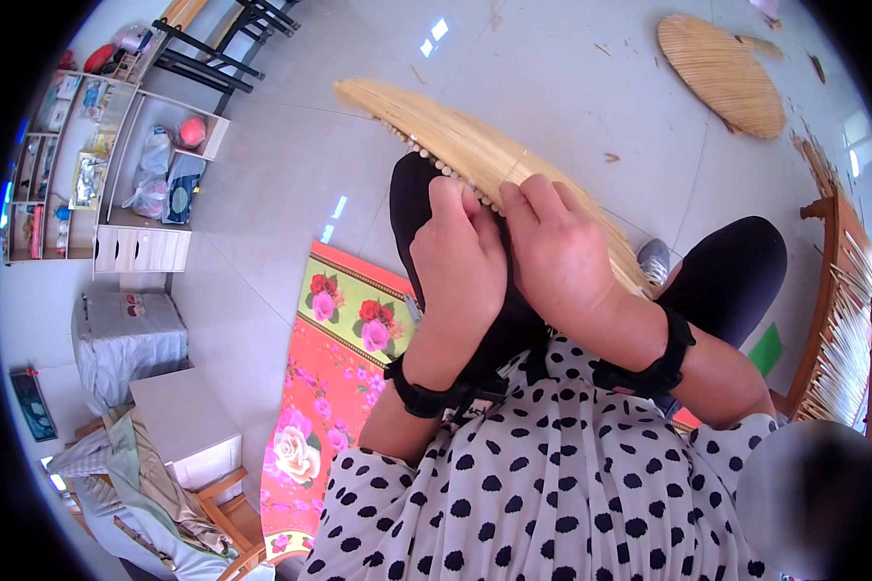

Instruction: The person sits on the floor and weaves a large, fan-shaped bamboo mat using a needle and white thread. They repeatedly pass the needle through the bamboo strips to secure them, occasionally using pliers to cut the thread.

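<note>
A pale tan mat of thin stalks laid side by side [455, 126] slants over my knees, seen almost edge-on, with round stalk ends lining its near edge. My left hand [460, 257] is closed at that edge, knuckles up; whatever its fingers grip is hidden. Right beside it, my right hand [564, 254] is closed with bent fingers and thumb on the mat's edge. The two hands nearly touch. Part of the mat runs on behind my right hand toward a grey shoe [654, 259].
Another oval stalk mat [722, 77] lies on the tiled floor among scraps. A wooden frame with many thin sticks [838, 320] stands at right. A red floral mat [334, 387] is at left, near shelves [77, 145], a covered box [131, 339] and a cloth-draped chair [155, 484].
</note>
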Available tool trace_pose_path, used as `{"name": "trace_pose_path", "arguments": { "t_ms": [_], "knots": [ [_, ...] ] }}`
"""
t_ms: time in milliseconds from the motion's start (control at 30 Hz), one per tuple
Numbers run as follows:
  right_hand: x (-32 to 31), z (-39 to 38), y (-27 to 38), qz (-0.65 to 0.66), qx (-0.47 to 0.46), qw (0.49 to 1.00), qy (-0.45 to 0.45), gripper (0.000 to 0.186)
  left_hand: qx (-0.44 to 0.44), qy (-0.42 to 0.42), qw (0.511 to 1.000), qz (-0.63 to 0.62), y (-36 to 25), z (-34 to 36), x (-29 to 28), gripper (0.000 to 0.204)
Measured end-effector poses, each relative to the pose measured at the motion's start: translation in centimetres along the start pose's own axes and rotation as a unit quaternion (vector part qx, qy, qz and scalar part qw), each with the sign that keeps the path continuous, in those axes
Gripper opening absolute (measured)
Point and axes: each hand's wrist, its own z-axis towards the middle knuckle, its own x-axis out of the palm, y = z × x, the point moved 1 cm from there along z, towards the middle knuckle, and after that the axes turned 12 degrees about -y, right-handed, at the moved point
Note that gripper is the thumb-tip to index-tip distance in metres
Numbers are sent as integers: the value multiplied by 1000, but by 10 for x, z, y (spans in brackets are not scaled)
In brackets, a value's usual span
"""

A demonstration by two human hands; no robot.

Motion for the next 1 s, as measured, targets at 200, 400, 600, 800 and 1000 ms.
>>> {"name": "trace_pose_path", "arguments": {
  "t_ms": [200, 400, 600, 800, 1000],
  "knots": [
    [-21, 25, -34, 7, -5, 1000, 12, 28, 103, -27, 989, 100, -10, 35, -45, 24],
    [-52, 45, -78, 51, -17, 998, 34, 24, 339, -22, 929, 146, 7, 121, -51, 62],
    [-74, 51, -109, 23, -41, 998, 47, 21, 380, 236, 889, 97, -20, 147, -3, 65],
    [-85, 71, -145, -24, -78, 994, 78, 21, 466, 233, 819, 239, -68, 147, 25, 35],
    [-88, 109, -158, -76, -104, 989, 72, 21, 414, 304, 853, 96, -75, 165, 65, 22]
  ]
}}
